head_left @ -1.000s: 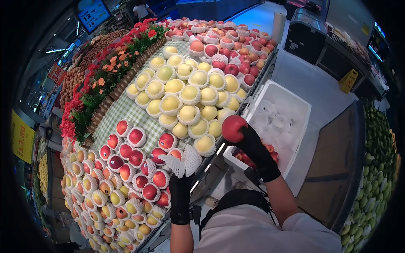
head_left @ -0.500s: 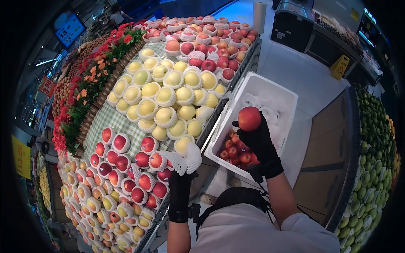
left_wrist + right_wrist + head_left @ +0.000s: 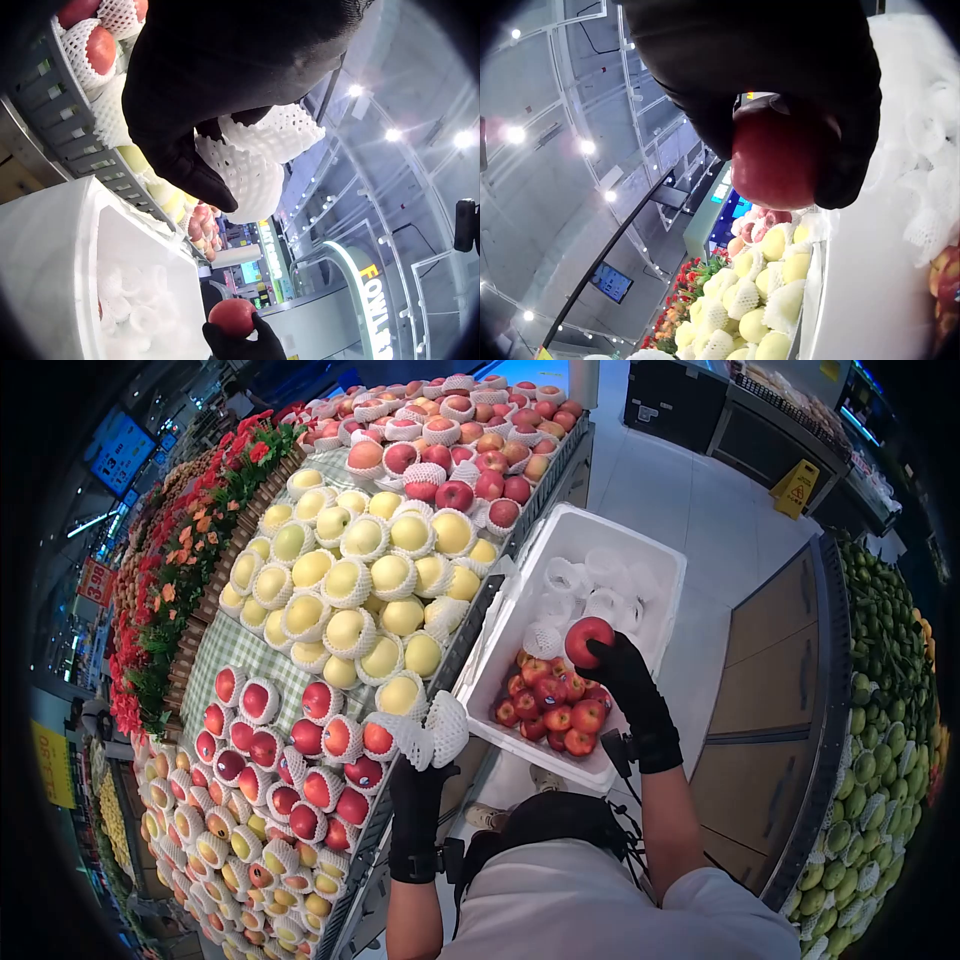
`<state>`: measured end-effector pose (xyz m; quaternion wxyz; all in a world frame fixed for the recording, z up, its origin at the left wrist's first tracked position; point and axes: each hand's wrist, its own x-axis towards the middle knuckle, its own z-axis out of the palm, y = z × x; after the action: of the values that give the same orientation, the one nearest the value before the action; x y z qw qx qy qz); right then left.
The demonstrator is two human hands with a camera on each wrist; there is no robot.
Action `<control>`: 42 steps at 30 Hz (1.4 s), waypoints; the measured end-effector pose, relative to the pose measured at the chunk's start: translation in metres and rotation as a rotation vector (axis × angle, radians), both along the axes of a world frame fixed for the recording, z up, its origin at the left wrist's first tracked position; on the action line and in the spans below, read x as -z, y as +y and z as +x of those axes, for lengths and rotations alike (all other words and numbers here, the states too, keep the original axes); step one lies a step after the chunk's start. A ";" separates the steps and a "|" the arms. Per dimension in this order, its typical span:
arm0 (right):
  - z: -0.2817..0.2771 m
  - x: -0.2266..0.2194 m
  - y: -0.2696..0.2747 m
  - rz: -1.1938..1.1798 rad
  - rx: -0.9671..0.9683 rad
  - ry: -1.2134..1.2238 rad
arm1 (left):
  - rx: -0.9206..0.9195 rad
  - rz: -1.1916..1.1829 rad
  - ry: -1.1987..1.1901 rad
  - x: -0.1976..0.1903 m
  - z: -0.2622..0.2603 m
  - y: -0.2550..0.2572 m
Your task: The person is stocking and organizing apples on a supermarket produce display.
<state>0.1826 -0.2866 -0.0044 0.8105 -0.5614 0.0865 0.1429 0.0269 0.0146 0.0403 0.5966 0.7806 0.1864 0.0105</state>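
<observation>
A red apple (image 3: 590,642) is gripped by my black-gloved right hand (image 3: 630,695) above the white foam box (image 3: 665,595); the right wrist view shows the fingers around the apple (image 3: 780,154). Under that hand, several red apples (image 3: 555,700) lie in the near part of the box, and loose white foam nets (image 3: 600,585) fill its far part. My gloved left hand (image 3: 417,800) holds white foam nets (image 3: 432,735) at the edge of the fruit stand. The left wrist view shows thumb and fingers pinching the nets (image 3: 247,176).
The stand carries yellow fruit in nets (image 3: 345,580), netted red apples (image 3: 265,750) and more apples (image 3: 440,430) at the back. Red flowers (image 3: 235,470) line its left side. Green fruit (image 3: 860,760) fills a stand at right. A yellow floor sign (image 3: 795,488) stands beyond the box.
My right hand has carried the red apple from beside the yellow fruit to over the box. The view has shifted to the right, showing more of the box. The left hand still holds the nets.
</observation>
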 end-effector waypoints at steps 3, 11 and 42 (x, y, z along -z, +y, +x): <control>0.001 0.010 -0.007 -0.186 -0.065 0.011 | -0.003 -0.005 -0.037 0.000 0.001 -0.003; -0.006 0.063 0.003 -0.514 -0.516 -0.240 | 0.016 0.166 -0.065 0.007 -0.004 -0.006; -0.034 0.201 0.052 -1.227 -1.013 -0.647 | -0.021 0.138 -0.003 0.016 -0.010 0.009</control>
<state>0.1489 -0.2343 -0.2054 0.1869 -0.8844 -0.3480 0.2485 0.0166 0.0237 0.0245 0.5416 0.8177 0.1927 0.0308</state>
